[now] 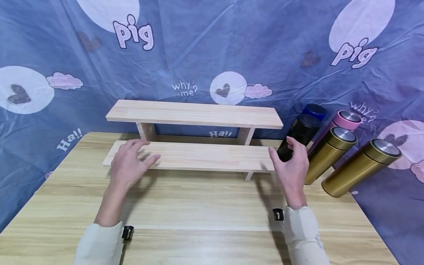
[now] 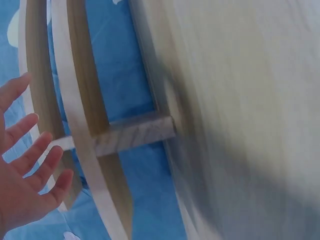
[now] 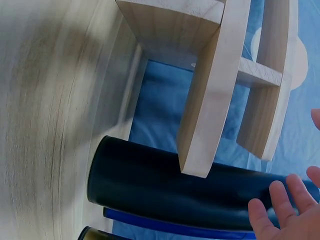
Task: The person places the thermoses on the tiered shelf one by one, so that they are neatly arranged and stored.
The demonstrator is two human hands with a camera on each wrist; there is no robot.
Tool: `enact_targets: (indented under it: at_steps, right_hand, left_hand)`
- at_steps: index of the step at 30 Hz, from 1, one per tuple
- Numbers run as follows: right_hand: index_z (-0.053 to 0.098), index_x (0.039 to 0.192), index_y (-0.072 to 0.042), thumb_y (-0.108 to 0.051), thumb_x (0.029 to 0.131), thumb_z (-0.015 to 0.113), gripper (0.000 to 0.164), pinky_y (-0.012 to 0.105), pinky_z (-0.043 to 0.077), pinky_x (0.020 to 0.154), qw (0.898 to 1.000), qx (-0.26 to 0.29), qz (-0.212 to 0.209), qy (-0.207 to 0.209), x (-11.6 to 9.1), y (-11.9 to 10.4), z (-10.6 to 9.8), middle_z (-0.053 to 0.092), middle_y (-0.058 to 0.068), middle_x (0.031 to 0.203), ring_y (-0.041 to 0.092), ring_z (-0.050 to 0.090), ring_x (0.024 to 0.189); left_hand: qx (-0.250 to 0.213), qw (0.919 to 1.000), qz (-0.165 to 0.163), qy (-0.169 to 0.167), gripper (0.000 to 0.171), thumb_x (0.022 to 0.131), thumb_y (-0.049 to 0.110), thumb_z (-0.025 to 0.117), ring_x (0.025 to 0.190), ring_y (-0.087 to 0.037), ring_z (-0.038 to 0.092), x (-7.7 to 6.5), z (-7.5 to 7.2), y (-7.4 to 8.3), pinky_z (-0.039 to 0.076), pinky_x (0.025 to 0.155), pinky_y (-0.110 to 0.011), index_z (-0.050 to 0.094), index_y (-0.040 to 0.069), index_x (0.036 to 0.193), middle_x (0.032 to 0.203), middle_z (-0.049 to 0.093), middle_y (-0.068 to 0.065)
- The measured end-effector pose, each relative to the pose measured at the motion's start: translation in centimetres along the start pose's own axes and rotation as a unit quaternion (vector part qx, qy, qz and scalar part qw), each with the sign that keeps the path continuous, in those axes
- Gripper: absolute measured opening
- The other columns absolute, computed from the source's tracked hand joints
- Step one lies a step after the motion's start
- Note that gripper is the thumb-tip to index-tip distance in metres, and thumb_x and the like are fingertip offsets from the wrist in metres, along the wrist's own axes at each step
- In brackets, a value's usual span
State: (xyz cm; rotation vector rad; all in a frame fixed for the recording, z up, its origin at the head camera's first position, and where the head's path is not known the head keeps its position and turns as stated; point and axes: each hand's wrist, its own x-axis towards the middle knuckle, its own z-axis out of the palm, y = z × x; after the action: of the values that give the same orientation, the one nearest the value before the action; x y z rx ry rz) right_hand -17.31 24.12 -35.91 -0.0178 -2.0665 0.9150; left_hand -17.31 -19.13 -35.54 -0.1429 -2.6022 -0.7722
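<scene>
A two-tier wooden shelf stands at the back of the table, with a lower board [image 1: 198, 156] in front and an upper board [image 1: 195, 114] behind it. Over the left end of the lower board is my left hand [image 1: 127, 163], fingers spread and loosely bent, holding nothing. At the board's right end my right hand [image 1: 293, 171] is raised with thumb and fingers apart. It overlaps a black bottle [image 1: 304, 127] in the head view. From the right wrist, the fingers [image 3: 282, 202] appear beside that dark bottle [image 3: 165, 162], not curled round it.
A blue-topped bottle [image 1: 314, 111], a pink bottle [image 1: 346, 119] and two gold bottles [image 1: 326, 152] [image 1: 361, 169] stand at the table's right side. A patterned blue cloth [image 1: 198, 48] hangs behind the table [image 1: 198, 209]. The shelf's uprights [image 1: 246, 136] reach the tabletop.
</scene>
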Motion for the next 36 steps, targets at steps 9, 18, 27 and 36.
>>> enact_targets:
  at_steps: [9, 18, 27, 36]
  right_hand:
    - [0.063, 0.128, 0.003, -0.015, 0.082, 0.085, 0.055, 0.029, 0.042, 0.089, 0.998, 0.010, 0.053, 0.032, 0.2, 0.2, -0.6, 0.058, 0.021, 0.121, 0.030, 0.058, 0.107]
    - [0.063, 0.131, 0.000, -0.011, 0.080, 0.084, 0.056, 0.023, 0.041, 0.090, 0.993, 0.036, 0.069, 0.091, 0.0, 0.2, -0.8, 0.055, 0.022, 0.120, 0.024, 0.052, 0.104]
    - [0.059, 0.139, -0.006, -0.015, 0.079, 0.086, 0.067, 0.021, 0.038, 0.087, 0.989, 0.026, 0.091, 0.110, 0.1, 0.4, -0.8, 0.051, 0.017, 0.120, 0.002, 0.040, 0.097]
    - [0.054, 0.145, -0.014, -0.020, 0.080, 0.085, 0.072, 0.022, 0.042, 0.084, 0.987, 0.029, 0.120, 0.101, 0.9, 0.3, -1.1, 0.042, -0.016, 0.115, 0.002, 0.041, 0.101]
  left_hand:
    - [-0.004, 0.9995, -0.031, -0.010, 0.060, 0.084, 0.043, 0.082, 0.122, -0.046, 0.050, -0.2, -0.4, -1.7, 0.041, 0.094, -0.064, 0.066, 0.006, 0.128, 0.132, 0.057, -0.022]
    - [-0.016, 0.9970, -0.072, -0.021, 0.064, 0.086, 0.047, 0.080, 0.127, -0.049, 0.045, -0.3, -1.4, -3.0, 0.039, 0.094, -0.068, 0.063, 0.007, 0.133, 0.140, 0.053, -0.022]
    - [-0.023, 0.9933, -0.110, -0.027, 0.070, 0.086, 0.049, 0.079, 0.129, -0.051, 0.043, -0.6, -2.4, -4.2, 0.035, 0.097, -0.071, 0.058, 0.007, 0.139, 0.145, 0.048, -0.028]
    - [-0.059, 0.9881, -0.142, -0.004, 0.061, 0.088, 0.029, 0.079, 0.118, -0.051, 0.051, -1.0, -3.4, -5.8, 0.037, 0.096, -0.066, 0.059, -0.001, 0.137, 0.137, 0.051, -0.033]
